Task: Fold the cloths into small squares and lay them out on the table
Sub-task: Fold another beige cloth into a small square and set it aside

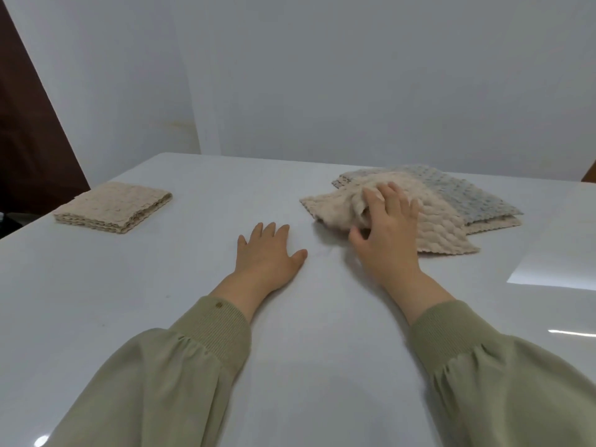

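Beige textured cloth (442,235): lay topmost among the unfolded ones at two o'clock, its near-left part bunched up.
Right hand (388,232): fingers curled into that bunched part, grasping it.
Left hand (269,253): released, palm flat on the glossy white table (180,301) at twelve o'clock.
Grey-blue textured cloth (471,196): lay under the beige one, showing at its one o'clock.
Folded beige square (113,209): rested at ten o'clock, well apart from both hands.
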`<state>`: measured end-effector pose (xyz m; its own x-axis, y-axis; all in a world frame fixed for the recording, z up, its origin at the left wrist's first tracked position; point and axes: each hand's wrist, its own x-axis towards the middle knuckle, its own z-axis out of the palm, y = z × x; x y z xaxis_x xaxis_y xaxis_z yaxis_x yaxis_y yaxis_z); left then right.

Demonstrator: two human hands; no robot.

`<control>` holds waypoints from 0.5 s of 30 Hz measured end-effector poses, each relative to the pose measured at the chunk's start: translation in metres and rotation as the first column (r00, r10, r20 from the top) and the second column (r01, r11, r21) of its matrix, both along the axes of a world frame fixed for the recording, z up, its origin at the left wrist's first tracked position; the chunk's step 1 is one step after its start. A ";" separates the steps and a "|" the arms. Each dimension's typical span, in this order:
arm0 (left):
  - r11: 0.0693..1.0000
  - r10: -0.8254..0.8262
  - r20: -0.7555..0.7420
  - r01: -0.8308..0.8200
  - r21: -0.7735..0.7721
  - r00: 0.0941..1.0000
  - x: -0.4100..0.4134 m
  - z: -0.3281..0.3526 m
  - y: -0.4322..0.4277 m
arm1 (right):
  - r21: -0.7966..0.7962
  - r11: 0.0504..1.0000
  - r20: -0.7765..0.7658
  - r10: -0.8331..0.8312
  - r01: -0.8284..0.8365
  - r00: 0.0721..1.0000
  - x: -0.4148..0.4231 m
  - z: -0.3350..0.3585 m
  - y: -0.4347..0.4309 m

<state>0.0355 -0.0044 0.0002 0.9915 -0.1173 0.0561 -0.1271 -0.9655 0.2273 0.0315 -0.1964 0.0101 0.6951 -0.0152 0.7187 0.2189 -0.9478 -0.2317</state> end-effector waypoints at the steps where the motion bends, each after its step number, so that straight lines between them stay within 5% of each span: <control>1: 1.000 0.001 0.000 -0.001 -0.002 1.000 0.000 0.000 0.000 | 0.003 0.998 -0.185 -0.056 0.058 0.981 0.002 -0.003 -0.004; 4: 1.000 -0.003 -0.007 0.003 0.000 1.000 0.001 -0.001 0.000 | -0.078 0.976 -0.521 -0.214 0.204 0.827 0.008 -0.007 -0.017; 7: 0.999 -0.010 0.004 0.011 -0.043 1.000 0.002 -0.002 0.000 | -0.179 0.948 -0.559 -0.317 0.262 0.766 0.010 -0.005 -0.021; 10: 0.945 0.058 0.085 -0.027 -0.325 0.995 0.004 0.001 0.003 | -0.039 0.998 -0.436 -0.063 0.051 0.898 0.000 0.000 -0.007; 15: 0.659 0.284 0.145 -0.083 -0.747 0.948 0.003 0.012 0.018 | 0.076 0.938 -0.257 0.346 -0.338 0.903 -0.026 0.006 0.026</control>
<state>0.0381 0.0132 0.0124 0.9321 0.2436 0.2680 -0.1100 -0.5147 0.8503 0.0058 -0.1707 0.0157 0.8243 0.2392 0.5131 0.4559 -0.8178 -0.3512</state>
